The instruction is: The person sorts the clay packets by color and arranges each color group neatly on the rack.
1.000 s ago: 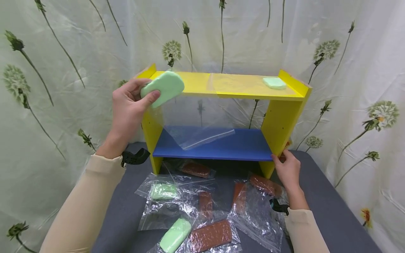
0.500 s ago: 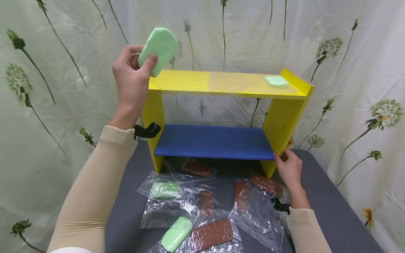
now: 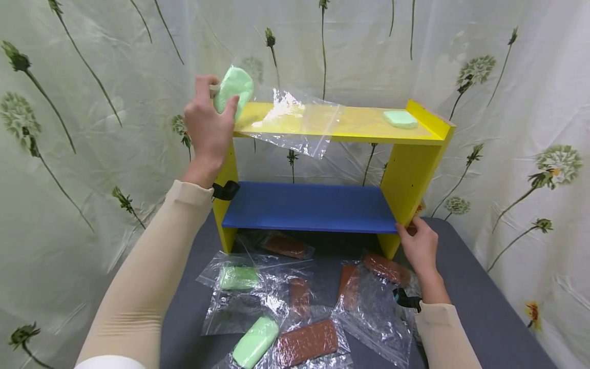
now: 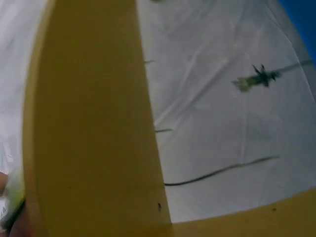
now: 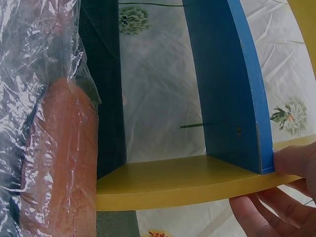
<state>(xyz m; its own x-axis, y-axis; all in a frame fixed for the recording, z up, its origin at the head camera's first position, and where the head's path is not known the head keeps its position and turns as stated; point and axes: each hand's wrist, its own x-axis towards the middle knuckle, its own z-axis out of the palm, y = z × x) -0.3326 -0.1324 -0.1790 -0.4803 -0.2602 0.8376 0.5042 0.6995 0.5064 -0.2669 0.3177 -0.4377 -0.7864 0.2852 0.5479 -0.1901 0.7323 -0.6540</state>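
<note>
My left hand [image 3: 209, 123] pinches a light green slab [image 3: 237, 84] in a clear zip bag [image 3: 318, 120], over the left end of the yellow top board [image 3: 355, 123]. The bag's loose part stretches rightward across that board, its zip end past the front edge. A second light green slab [image 3: 400, 119] lies at the board's right end. My right hand [image 3: 419, 246] grips the yellow right side panel [image 3: 410, 179] where the blue shelf [image 3: 309, 207] meets it. In the right wrist view the thumb [image 5: 294, 160] lies at the blue shelf's end, with fingers behind the panel.
On the grey table [image 3: 465, 287] before the shelf unit lie bagged brown slabs [image 3: 308, 342] and bagged green slabs [image 3: 255, 341]. Another brown slab [image 3: 286, 246] lies under the blue shelf. A flower-print curtain [image 3: 350, 51] hangs behind.
My left hand has risen with the bagged green slab, then moved right and slightly down. The bag, which hung before the unit, now spreads over the top board. My right hand keeps its place.
</note>
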